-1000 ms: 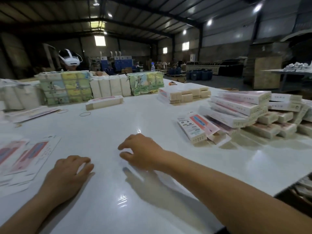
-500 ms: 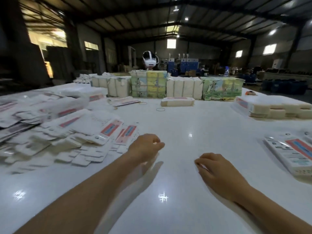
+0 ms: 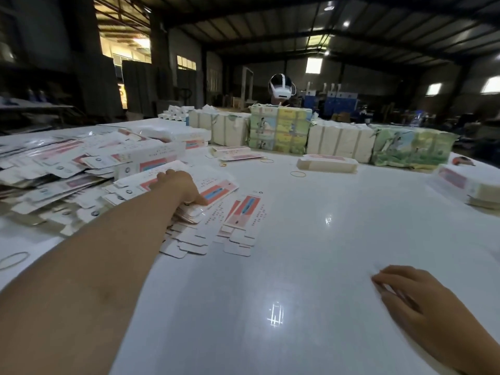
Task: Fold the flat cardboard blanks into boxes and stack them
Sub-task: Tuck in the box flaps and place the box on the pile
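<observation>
A large loose heap of flat white-and-pink cardboard blanks point(image 3: 81, 163) covers the left side of the white table point(image 3: 311, 253). My left hand point(image 3: 178, 188) reaches onto the heap's near edge; its thumb lies on top of a blank point(image 3: 216, 192) and it pinches a thin bunch of blanks, with the fingers hidden underneath. A separate flat blank point(image 3: 244, 209) lies just to the right. My right hand point(image 3: 422, 301) rests on the bare table at the lower right, fingers loosely bent, holding nothing. A folded box point(image 3: 327, 163) lies farther back, and stacked folded boxes point(image 3: 468, 185) sit at the right edge.
Wrapped bundles point(image 3: 281, 131) stand in a row along the table's far side, with a person wearing a white headset point(image 3: 281, 87) behind them. Rubber bands lie loose on the table, one far back point(image 3: 297, 174) and another at the left edge point(image 3: 13, 259).
My view has swung left from the stacked boxes to the heap of blanks. My left hand has moved forward from the bare table onto the heap and taken hold of blanks. My right hand stays on the table.
</observation>
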